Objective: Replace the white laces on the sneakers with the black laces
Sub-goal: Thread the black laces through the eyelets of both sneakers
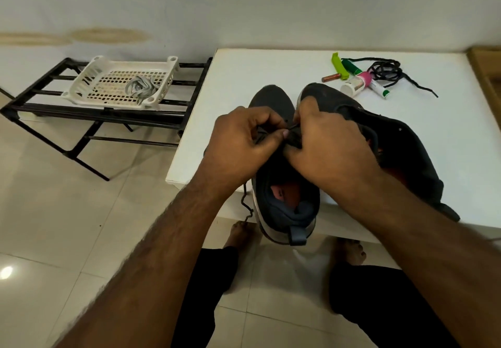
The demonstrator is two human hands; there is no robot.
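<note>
White table [244, 76] | black lace [294, 130] pinched by left hand [241, 138] and right hand [328, 144] over near sneaker [287, 195] | threading judged underway | next eyelet needs feeding.

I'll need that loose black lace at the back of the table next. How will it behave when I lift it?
The loose black lace lies in limp loops, so it will likely be floppy and drape from one pinch. It looks thin, so probably very light. Part of it lies against the pink-capped bottle, so it may snag or drag that as it lifts.
</note>
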